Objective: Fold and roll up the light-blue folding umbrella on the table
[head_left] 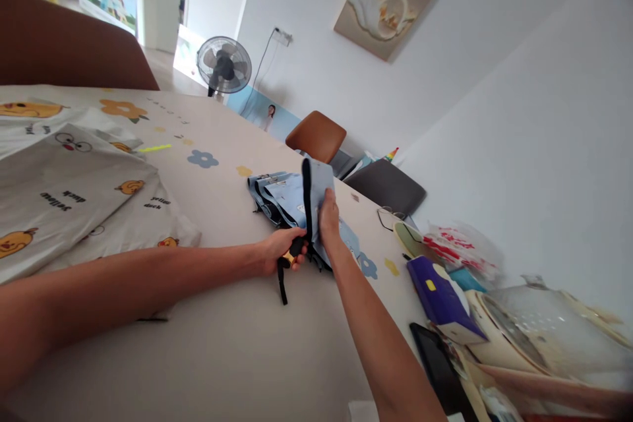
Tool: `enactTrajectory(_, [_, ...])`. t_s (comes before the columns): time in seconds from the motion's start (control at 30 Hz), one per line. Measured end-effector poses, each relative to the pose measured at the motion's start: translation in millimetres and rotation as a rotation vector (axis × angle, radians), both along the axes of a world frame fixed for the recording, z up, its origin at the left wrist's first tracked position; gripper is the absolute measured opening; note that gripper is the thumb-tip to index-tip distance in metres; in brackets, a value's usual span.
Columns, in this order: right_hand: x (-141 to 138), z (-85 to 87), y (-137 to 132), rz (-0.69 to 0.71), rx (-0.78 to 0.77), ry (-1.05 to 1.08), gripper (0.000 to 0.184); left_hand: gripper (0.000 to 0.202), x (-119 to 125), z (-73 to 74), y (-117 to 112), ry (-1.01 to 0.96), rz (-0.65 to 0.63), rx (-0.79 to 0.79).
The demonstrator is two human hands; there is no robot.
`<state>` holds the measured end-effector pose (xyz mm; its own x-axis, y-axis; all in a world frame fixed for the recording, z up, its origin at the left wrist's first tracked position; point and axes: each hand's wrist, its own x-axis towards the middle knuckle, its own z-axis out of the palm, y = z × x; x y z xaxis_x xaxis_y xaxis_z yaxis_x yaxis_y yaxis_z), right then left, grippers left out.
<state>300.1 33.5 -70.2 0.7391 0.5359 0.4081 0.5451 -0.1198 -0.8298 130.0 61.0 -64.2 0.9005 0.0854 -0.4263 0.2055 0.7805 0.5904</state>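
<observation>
gripping the black handle [297, 246] of a blue folding umbrella [279, 194] with the left hand [279, 252], likely to anchor it. clasping a raised fold of canopy [320, 178] in the right hand [328, 217], just beside the left, probably to keep it flat. set midway on the table [222, 336], with loose folds fanned to the far side. flanked on the left by duck-printed cloth [99, 204], partly covered by the left forearm [163, 283], and on the right by a purple box [440, 297]. backed, farther off, by a brown chair [316, 135] and a standing fan [225, 66].
</observation>
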Motion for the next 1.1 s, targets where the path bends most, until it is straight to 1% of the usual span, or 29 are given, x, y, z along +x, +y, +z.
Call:
enactTrajectory(0.07, [-1.0, 0.0, 2.9, -0.014, -0.06, -0.024, 0.056, 0.023, 0.2, 0.0, 0.0, -0.003, 0.0, -0.004])
enactTrajectory(0.17, [-5.5, 1.0, 6.1, 0.005, -0.128, -0.064, 0.051, 0.023, 0.4, -0.1, 0.4, -0.002, -0.006, -0.012])
enactTrajectory(0.23, [-13.2, 3.5, 5.4, 0.021, -0.146, -0.092, 0.05, 0.023, 0.3, -0.3, 0.8, -0.004, -0.01, -0.016])
enactTrajectory(0.3, [-24.3, 8.2, -1.0, 0.03, -0.143, -0.117, 0.05, 0.023, -0.1, -0.1, 1.3, -0.008, -0.013, -0.021])
enactTrajectory(0.4, [-42.4, 17.1, -26.8, 0.023, -0.128, -0.156, 0.046, 0.024, -1.5, 0.9, 1.6, -0.015, -0.017, -0.031])
enactTrajectory(0.5, [-55.6, 20.2, -67.5, 0.007, -0.118, -0.266, 0.033, 0.024, -2.8, 1.9, 1.4, -0.019, -0.018, -0.044])
enactTrajectory(0.57, [-60.4, 16.9, -93.3, 0.068, -0.151, -0.552, 0.03, 0.024, -3.2, 1.9, 1.1, -0.019, -0.017, -0.05])
enactTrajectory(0.63, [-62.8, 10.9, -110.6, 0.108, -0.202, -0.761, 0.031, 0.024, -3.5, 1.6, 1.0, -0.02, -0.013, -0.051])
enactTrajectory(0.67, [-63.5, 7.8, -115.1, 0.119, -0.231, -0.836, 0.031, 0.024, -3.6, 1.5, 1.0, -0.021, -0.01, -0.05])
enactTrajectory(0.73, [-64.2, 2.6, -116.6, 0.116, -0.276, -0.925, 0.029, 0.024, -3.9, 1.4, 1.1, -0.021, -0.004, -0.042])
enactTrajectory(0.8, [-64.3, -0.5, -111.2, 0.109, -0.281, -0.956, 0.027, 0.024, -4.2, 1.6, 1.2, -0.018, -0.005, -0.03])
enactTrajectory(0.97, [-66.1, -5.7, -94.2, 0.099, -0.193, -0.989, 0.029, 0.025, -4.0, 1.5, 0.9, -0.029, -0.016, -0.007])
enactTrajectory(1.1, [-69.7, -12.0, -91.1, 0.115, -0.188, -0.945, 0.033, 0.026, -3.7, 1.7, -0.1, -0.031, -0.017, -0.011])
